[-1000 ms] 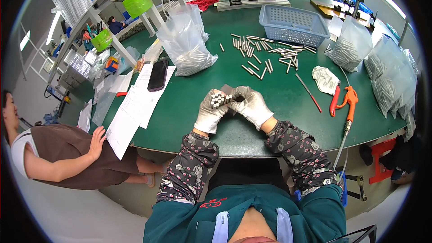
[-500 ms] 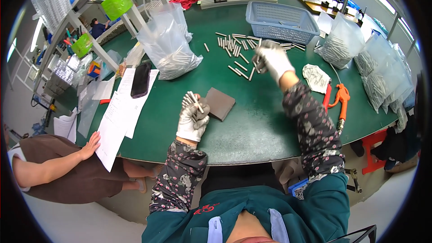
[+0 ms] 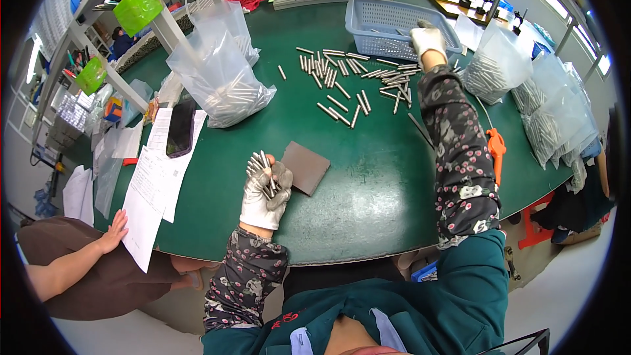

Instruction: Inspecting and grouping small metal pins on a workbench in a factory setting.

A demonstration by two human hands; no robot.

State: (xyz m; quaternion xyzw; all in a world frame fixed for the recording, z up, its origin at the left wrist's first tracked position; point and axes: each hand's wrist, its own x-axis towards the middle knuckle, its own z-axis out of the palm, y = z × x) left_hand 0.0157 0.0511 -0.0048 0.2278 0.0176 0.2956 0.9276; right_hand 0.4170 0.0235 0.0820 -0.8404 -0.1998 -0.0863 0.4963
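Left hand (image 3: pixel 265 190), gloved, closed round a bundle of metal rods (image 3: pixel 261 166), just left of the brown abrasive pad (image 3: pixel 305 167) on the near green table (image 3: pixel 368 190). Right hand (image 3: pixel 428 40) stretched far over the blue basket (image 3: pixel 394 23); grip there impossible to judge. Best done holding the bundle upright, ends level.

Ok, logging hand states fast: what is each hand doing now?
Left hand: closed on a bundle of metal rods.
Right hand: at the blue basket; grip cannot be told.
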